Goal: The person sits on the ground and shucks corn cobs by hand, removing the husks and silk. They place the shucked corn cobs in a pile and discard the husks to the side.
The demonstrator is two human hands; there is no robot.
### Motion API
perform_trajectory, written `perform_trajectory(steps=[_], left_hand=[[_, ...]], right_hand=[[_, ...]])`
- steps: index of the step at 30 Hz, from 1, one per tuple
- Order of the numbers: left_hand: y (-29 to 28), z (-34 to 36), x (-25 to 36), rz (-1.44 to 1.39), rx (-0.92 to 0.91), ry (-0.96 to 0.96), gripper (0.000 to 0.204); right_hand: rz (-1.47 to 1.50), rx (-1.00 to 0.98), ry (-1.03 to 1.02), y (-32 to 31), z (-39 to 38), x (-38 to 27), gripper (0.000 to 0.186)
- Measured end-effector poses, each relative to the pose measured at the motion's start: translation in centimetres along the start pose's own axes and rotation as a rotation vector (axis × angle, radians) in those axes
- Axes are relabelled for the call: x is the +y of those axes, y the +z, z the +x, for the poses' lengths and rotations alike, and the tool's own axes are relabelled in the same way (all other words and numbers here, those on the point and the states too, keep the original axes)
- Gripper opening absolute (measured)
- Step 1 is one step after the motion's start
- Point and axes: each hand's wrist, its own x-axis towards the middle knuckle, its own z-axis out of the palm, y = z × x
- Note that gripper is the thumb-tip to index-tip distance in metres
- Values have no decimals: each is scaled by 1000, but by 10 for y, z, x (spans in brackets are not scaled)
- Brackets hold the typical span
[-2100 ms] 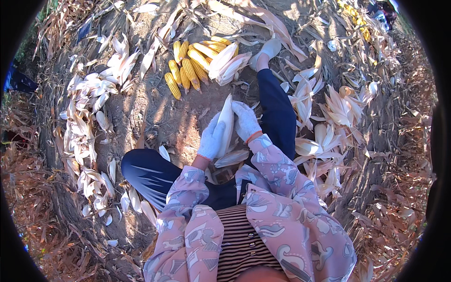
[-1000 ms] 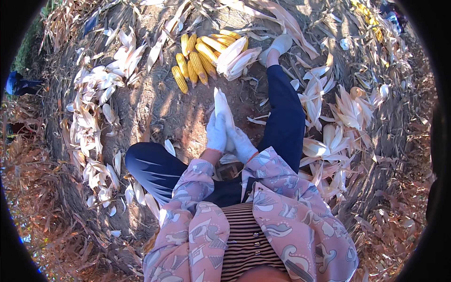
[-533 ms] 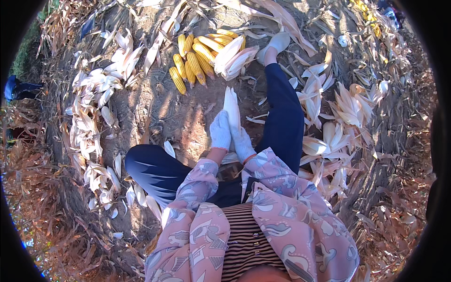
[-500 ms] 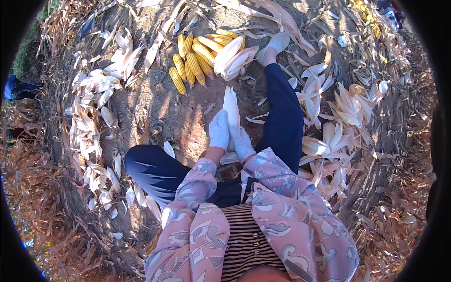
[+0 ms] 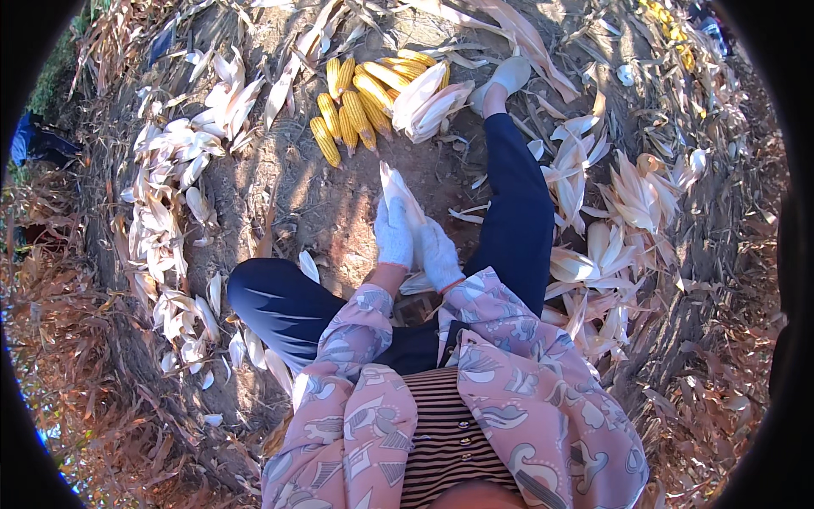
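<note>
Between my gloved hands is an ear of corn [image 5: 400, 189] in its pale husk, its tip pointing away from me and slightly left. My left hand [image 5: 393, 236] is closed along the ear's left side. My right hand [image 5: 437, 255] wraps its lower right part; the fingers' undersides are hidden. Both gloves are white knit with orange cuffs. Beyond the hands lies a pile of bare yellow corn cobs [image 5: 357, 117]. On the pile's right edge rests a bundle of pale husks [image 5: 424, 106]; whether it holds an ear I cannot tell.
Loose husks [image 5: 165, 208] form a band on the left, and more husks [image 5: 598, 254] heap up at the right. My bent left leg [image 5: 275, 301] and outstretched right leg [image 5: 513, 204] frame the bare soil [image 5: 280, 212]. Dry leaves [image 5: 59, 339] surround it.
The ear's tip has swung left and come slightly nearer me. My left hand has shifted up along the ear, and my right hand stays against its lower part.
</note>
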Motion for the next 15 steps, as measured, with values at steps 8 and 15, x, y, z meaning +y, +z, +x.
perform_trajectory(steps=[8,15], left_hand=[[11,-2,-1,-56,68,7,42],[-11,12,26,-260,-9,-114,44]], right_hand=[[35,163,91,4,7,17,50],[-123,168,-157,-5,10,-3,47]])
